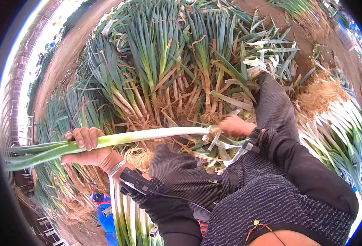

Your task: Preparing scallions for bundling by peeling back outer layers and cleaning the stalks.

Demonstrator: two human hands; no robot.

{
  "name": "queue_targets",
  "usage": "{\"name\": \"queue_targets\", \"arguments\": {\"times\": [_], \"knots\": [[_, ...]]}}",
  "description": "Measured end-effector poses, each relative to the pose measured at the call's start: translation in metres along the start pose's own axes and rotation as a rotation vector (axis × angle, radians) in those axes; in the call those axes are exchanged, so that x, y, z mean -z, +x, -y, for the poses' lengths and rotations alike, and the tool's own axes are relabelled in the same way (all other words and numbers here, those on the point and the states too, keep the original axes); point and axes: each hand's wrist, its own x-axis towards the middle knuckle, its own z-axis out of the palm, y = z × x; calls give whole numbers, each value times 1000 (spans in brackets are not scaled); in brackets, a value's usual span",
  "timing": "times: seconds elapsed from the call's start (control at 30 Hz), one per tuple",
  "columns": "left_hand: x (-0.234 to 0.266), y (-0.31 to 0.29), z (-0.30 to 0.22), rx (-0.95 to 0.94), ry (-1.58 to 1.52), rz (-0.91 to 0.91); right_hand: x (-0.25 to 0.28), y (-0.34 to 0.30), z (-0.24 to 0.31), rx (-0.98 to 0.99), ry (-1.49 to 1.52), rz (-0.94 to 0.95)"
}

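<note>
A long leek [160, 133] with a clean white stem lies level across the view in front of me. Around its green part, at the left, my left hand [88, 147] is closed, with the fingers over the top and the thumb below. The green leaves stretch past that hand to the left edge. At the white end, my right hand [235, 126] is closed on the leek's brownish roots [214, 129], its fingertips partly hidden. Loose peeled leaves [226, 152] lie just below my right hand, between my legs.
Bundles of unpeeled leeks [156, 53] lie ahead and along the left. At the right are a pile of white-stemmed leeks [332, 127] and a heap of cut roots [318, 96]. More peeled leeks [131, 217] stand by a metal frame at lower left, beside blue plastic [106, 221].
</note>
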Motion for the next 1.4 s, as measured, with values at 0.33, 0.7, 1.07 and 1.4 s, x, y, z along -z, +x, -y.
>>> {"name": "queue_targets", "arguments": {"times": [0.33,0.7,1.07,1.4], "knots": [[-7,9,35,194,148,-106,92,10,62,18,531,-382],[-17,14,66,212,47,62,3,-4,61,21,488,-136],[-16,8,44,-16,14,-393,69,-21,47,-46,445,-724],[-24,-18,5,-368,246,-752,87,-16,111,148,584,-691]]}}
